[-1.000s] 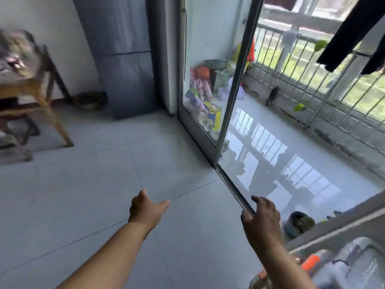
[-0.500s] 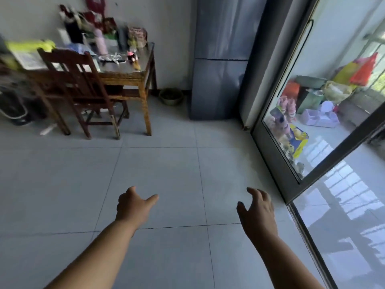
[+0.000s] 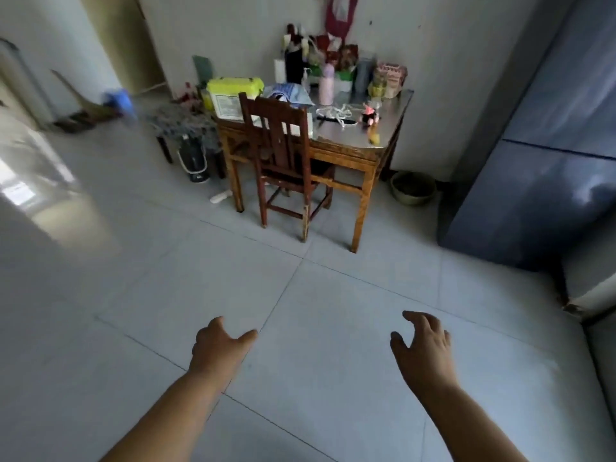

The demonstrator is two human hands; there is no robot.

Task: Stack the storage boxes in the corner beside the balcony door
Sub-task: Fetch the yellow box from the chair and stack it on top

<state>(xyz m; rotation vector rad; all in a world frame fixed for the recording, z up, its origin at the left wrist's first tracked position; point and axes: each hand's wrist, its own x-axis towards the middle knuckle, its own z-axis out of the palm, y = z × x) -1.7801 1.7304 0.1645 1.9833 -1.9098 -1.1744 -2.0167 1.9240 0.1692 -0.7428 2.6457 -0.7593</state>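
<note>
My left hand (image 3: 218, 346) and my right hand (image 3: 423, 345) are both held out low over the grey tiled floor (image 3: 300, 311), fingers loosely apart and empty. A storage box with a yellow-green lid (image 3: 233, 96) sits on the left end of the wooden table (image 3: 353, 138) across the room, far beyond both hands. The balcony door is out of view; only a strip of its frame (image 3: 596, 315) shows at the right edge.
A wooden chair (image 3: 286, 161) stands in front of the cluttered table. A blue-grey fridge (image 3: 546, 155) fills the right side, with a bowl (image 3: 413, 187) on the floor beside it. A dark jug (image 3: 195, 161) and a broom (image 3: 83, 108) are at the left.
My view has swung left, away from the balcony door and into the room; the table and chair are now central. Both hands stay out in front, empty.
</note>
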